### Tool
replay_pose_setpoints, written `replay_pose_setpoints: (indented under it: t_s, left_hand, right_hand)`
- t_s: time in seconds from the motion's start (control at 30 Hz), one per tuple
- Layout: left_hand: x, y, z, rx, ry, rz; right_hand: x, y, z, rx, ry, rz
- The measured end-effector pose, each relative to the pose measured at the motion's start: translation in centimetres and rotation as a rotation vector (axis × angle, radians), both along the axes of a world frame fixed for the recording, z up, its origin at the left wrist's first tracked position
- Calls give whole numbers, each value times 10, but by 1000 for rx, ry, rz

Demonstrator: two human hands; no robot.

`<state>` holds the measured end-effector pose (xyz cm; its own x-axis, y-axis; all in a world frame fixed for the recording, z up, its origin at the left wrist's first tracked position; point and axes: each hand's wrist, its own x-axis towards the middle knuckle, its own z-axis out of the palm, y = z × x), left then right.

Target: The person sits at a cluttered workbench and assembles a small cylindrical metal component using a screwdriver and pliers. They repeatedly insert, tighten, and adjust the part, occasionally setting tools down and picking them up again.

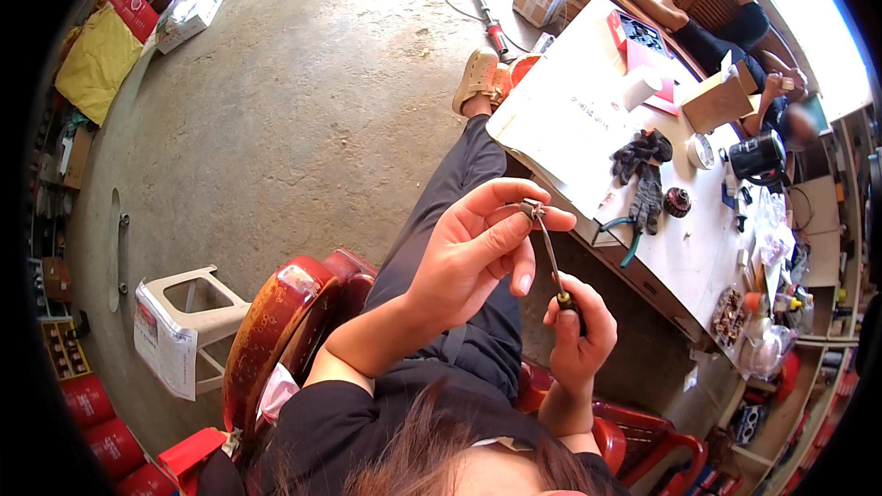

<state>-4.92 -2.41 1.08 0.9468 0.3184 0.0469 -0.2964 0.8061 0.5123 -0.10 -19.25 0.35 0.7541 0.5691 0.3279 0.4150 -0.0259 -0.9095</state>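
Up over my lap, my left hand pinches a small metal part between thumb and fingers. My right hand is wrapped round the dark and yellow handle of a screwdriver. The screwdriver's thin shaft points up, and its tip meets the small part at my left fingertips. Exactly what the part is cannot be made out at this size.
To my right, a white table carries dark gloves, teal-handled pliers, an open cardboard box and a black cylindrical object. Another person sits beyond it. A beige stool stands at my left.
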Motion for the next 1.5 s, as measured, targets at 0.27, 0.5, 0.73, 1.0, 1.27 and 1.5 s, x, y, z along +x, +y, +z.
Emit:
replay_pose_setpoints:
  t_s: [0.27, 0.5, 0.73, 1.0, 1.27, 1.5]
  left_hand:
    - [-1, -1, -1, 21, -15, -48]
    - [-2, 0, 0, 45, -27, -10]
    - [-2, -1, -1, 37, -37, -4]
    - [-2, -2, -2, 84, -38, 41]
    - [-2, -3, -2, 173, -35, 107]
    - [-1, -4, -5, 204, -19, 148]
  right_hand:
    - [0, 1, -2, 5, 24, 16]
    - [-3, -6, -2, 41, 239, 92]
    - [-6, -6, -3, 26, 220, 84]
    - [-7, -4, -6, 18, 148, 30]
    - [-6, 1, -11, -13, -136, -52]
    - [-4, 1, -13, -78, -318, -201]
